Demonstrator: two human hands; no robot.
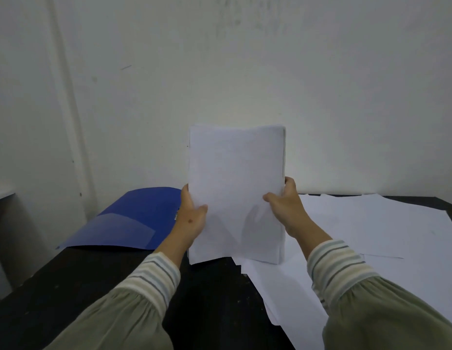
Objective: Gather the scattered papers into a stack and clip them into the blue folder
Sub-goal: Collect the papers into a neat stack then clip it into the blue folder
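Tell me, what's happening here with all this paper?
A person is tidying papers. Both hands, left hand and right hand, grip a stack of white sheets by its sides, holding it upright with its bottom edge at the dark table. More loose sheets lie spread to the right. The blue folder lies to the left, not yet used.

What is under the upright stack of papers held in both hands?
The stack stands on edge, gripped by the left hand and right hand. Its bottom edge meets the black table and loose sheets. What lies directly beneath or behind is covered.
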